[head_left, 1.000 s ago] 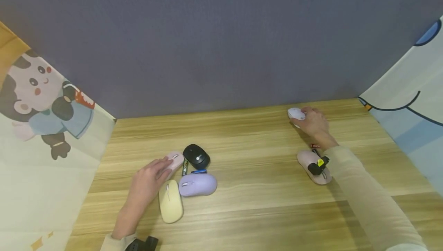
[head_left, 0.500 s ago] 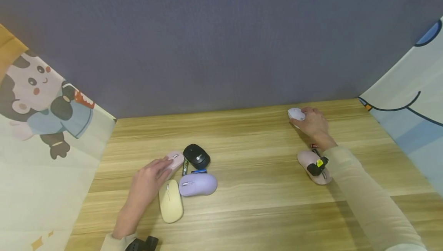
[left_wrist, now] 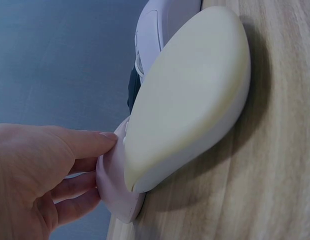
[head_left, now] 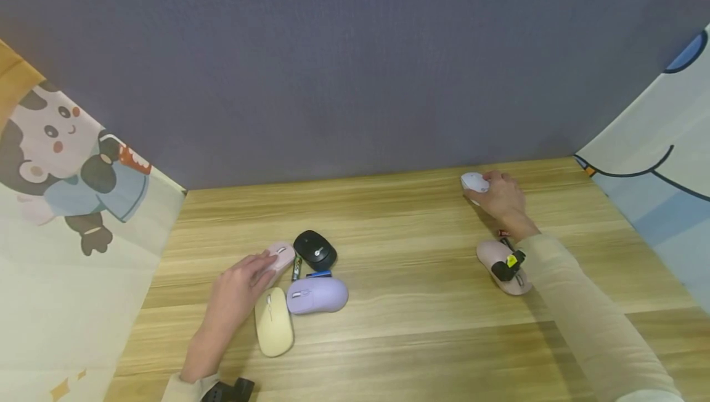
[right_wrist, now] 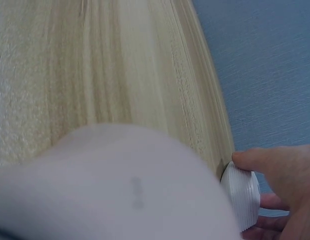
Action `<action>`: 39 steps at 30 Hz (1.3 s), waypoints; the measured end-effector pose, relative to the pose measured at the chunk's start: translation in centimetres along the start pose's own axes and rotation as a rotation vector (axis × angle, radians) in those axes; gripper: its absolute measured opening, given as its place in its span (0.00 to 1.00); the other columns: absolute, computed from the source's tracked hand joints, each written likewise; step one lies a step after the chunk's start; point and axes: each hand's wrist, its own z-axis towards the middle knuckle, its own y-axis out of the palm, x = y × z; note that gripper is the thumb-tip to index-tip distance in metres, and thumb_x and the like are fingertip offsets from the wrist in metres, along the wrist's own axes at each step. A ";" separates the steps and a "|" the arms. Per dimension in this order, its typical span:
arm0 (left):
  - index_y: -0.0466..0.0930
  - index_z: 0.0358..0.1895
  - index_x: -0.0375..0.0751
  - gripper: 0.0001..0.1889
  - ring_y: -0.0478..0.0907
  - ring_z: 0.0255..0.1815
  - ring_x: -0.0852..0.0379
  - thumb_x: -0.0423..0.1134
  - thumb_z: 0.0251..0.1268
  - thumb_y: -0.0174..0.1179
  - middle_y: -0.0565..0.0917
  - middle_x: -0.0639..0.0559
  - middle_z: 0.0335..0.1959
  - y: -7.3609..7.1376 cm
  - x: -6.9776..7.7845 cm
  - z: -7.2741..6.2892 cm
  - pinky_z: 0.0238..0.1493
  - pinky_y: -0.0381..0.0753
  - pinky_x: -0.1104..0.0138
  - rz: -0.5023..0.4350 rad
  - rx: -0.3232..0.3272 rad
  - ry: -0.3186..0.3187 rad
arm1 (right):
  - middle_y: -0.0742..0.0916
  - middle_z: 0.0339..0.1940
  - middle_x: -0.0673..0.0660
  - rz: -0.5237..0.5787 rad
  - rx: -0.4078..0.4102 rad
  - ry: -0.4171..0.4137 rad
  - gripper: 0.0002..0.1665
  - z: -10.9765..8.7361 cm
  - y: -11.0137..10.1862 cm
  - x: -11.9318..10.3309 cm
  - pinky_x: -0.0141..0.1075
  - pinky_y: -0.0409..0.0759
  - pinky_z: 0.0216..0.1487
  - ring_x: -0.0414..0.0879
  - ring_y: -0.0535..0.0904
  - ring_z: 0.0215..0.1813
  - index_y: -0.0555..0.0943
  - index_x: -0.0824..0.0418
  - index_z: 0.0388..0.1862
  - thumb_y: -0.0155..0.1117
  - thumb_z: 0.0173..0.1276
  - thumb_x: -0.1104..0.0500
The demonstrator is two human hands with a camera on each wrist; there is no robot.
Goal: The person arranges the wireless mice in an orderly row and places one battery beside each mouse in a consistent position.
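Head view: I see my person's left hand (head_left: 235,288) gripping a pale-pink, rounded computer mouse (head_left: 281,253) on the left part of the light wood-grained table (head_left: 399,328). Beside it lie a glossy black oval mouse (head_left: 315,250), a small dark printed cylinder (head_left: 296,268), a small blue cylinder (head_left: 318,274), a lavender contoured mouse (head_left: 317,296) and a flat pale-yellow mouse (head_left: 274,323). Well apart, the right hand (head_left: 501,195) holds a small white mouse (head_left: 474,183) near the table's far edge; a dusty-pink mouse (head_left: 489,255) rests near the right wrist, partly covered by the black wrist camera (head_left: 503,270).

Left wrist view: I see the pale-pink mouse pinched between the fingers, partly hidden behind the pale-yellow mouse, with the lavender one beyond.

Right wrist view: I see the white mouse's ribbed side, gripped between thumb and fingers; a blurred pale shape (right_wrist: 120,185) fills the foreground.
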 end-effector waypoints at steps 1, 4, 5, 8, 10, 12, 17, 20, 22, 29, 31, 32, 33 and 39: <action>0.88 0.55 0.39 0.17 0.84 0.56 0.33 0.35 0.63 0.72 0.86 0.38 0.57 0.0 0.0 0.0 0.56 0.83 0.40 0.001 -0.001 -0.001 | 0.72 0.66 0.80 0.000 -0.001 0.000 0.45 0.0 0.0 0.0 0.69 0.73 0.62 0.75 0.68 0.66 0.66 0.73 0.71 0.63 0.71 0.39; 0.87 0.55 0.39 0.17 0.84 0.56 0.33 0.35 0.63 0.72 0.86 0.38 0.57 0.0 0.0 0.0 0.57 0.83 0.40 0.000 -0.004 -0.006 | 0.72 0.66 0.80 -0.002 -0.007 0.002 0.46 0.0 0.0 0.0 0.69 0.74 0.61 0.75 0.68 0.66 0.66 0.73 0.71 0.62 0.72 0.39; 0.87 0.55 0.39 0.17 0.84 0.56 0.33 0.35 0.63 0.72 0.86 0.38 0.57 0.0 0.0 0.0 0.57 0.83 0.39 0.000 -0.004 -0.007 | 0.71 0.66 0.80 -0.002 -0.010 0.001 0.46 -0.1 -0.1 0.0 0.68 0.74 0.61 0.75 0.69 0.66 0.65 0.73 0.71 0.62 0.72 0.39; 0.87 0.55 0.39 0.17 0.84 0.56 0.33 0.35 0.63 0.72 0.86 0.38 0.57 0.0 0.0 0.0 0.57 0.83 0.39 -0.001 -0.004 -0.006 | 0.71 0.66 0.80 0.006 -0.021 -0.002 0.49 -0.1 -0.1 0.1 0.68 0.75 0.60 0.75 0.70 0.65 0.64 0.74 0.73 0.63 0.72 0.37; 0.87 0.55 0.39 0.17 0.84 0.56 0.33 0.35 0.63 0.72 0.86 0.38 0.57 0.0 0.1 0.0 0.57 0.83 0.40 0.000 -0.001 -0.002 | 0.71 0.67 0.80 0.021 -0.032 -0.001 0.51 -0.2 -0.2 0.2 0.67 0.75 0.59 0.75 0.70 0.64 0.62 0.74 0.74 0.62 0.72 0.36; 0.88 0.55 0.39 0.17 0.84 0.56 0.33 0.35 0.63 0.72 0.86 0.38 0.57 0.0 0.1 -0.1 0.57 0.83 0.40 -0.001 0.002 0.001 | 0.71 0.67 0.80 0.038 -0.040 0.001 0.53 -0.3 -0.2 0.3 0.67 0.75 0.58 0.75 0.71 0.63 0.61 0.75 0.75 0.62 0.72 0.35; 0.87 0.55 0.39 0.17 0.85 0.55 0.33 0.34 0.63 0.72 0.86 0.38 0.57 0.1 -0.1 -0.1 0.56 0.84 0.40 -0.003 0.001 0.000 | 0.70 0.69 0.80 0.068 -0.053 0.007 0.55 -0.8 -0.7 0.3 0.67 0.75 0.59 0.75 0.71 0.64 0.59 0.75 0.76 0.58 0.73 0.32; 0.87 0.55 0.39 0.17 0.84 0.55 0.33 0.34 0.63 0.72 0.86 0.37 0.57 0.0 -0.1 -0.1 0.56 0.84 0.40 -0.006 -0.002 -0.002 | 0.69 0.70 0.80 0.080 -0.056 -0.002 0.54 -1.1 -0.9 0.5 0.68 0.74 0.60 0.75 0.70 0.66 0.59 0.75 0.76 0.57 0.74 0.32; 0.87 0.55 0.39 0.17 0.84 0.55 0.33 0.34 0.63 0.72 0.86 0.37 0.57 0.0 -0.2 0.0 0.56 0.84 0.40 -0.009 -0.001 -0.004 | 0.70 0.70 0.80 0.087 -0.053 -0.009 0.54 -1.3 -0.9 0.6 0.68 0.73 0.60 0.75 0.70 0.66 0.60 0.75 0.76 0.56 0.74 0.32; 0.88 0.55 0.39 0.16 0.84 0.56 0.33 0.35 0.63 0.72 0.86 0.38 0.57 -0.1 0.1 0.0 0.56 0.83 0.39 -0.014 -0.001 -0.011 | 0.74 0.64 0.80 0.082 -0.023 -0.066 0.53 -2.3 -1.5 0.6 0.67 0.76 0.56 0.74 0.73 0.62 0.62 0.77 0.75 0.56 0.75 0.33; 0.88 0.55 0.39 0.16 0.84 0.56 0.33 0.35 0.63 0.72 0.86 0.38 0.57 -0.1 0.2 0.0 0.56 0.83 0.39 -0.012 -0.002 -0.010 | 0.75 0.64 0.80 0.087 -0.008 -0.087 0.51 -2.8 -1.7 0.5 0.67 0.76 0.56 0.74 0.73 0.62 0.62 0.77 0.74 0.56 0.76 0.34; 0.88 0.55 0.39 0.16 0.84 0.56 0.33 0.35 0.63 0.72 0.86 0.38 0.57 -0.1 0.2 0.0 0.56 0.83 0.39 -0.012 -0.002 -0.011 | 0.75 0.64 0.81 0.089 -0.001 -0.098 0.51 -3.0 -1.8 0.5 0.68 0.76 0.56 0.74 0.73 0.62 0.62 0.77 0.74 0.57 0.76 0.35; 0.87 0.55 0.39 0.16 0.84 0.56 0.33 0.35 0.63 0.72 0.86 0.38 0.57 -0.1 0.3 0.0 0.56 0.83 0.39 -0.012 -0.003 -0.012 | 0.75 0.64 0.81 0.096 0.008 -0.108 0.50 -3.2 -1.8 0.4 0.68 0.75 0.56 0.74 0.73 0.63 0.63 0.77 0.74 0.57 0.76 0.36; 0.87 0.55 0.38 0.16 0.84 0.56 0.33 0.35 0.64 0.71 0.86 0.37 0.57 -0.1 0.4 0.1 0.57 0.83 0.39 -0.016 -0.008 -0.016 | 0.75 0.65 0.80 0.131 0.044 -0.157 0.47 -4.5 -2.1 0.8 0.69 0.73 0.60 0.75 0.72 0.64 0.66 0.77 0.72 0.61 0.76 0.40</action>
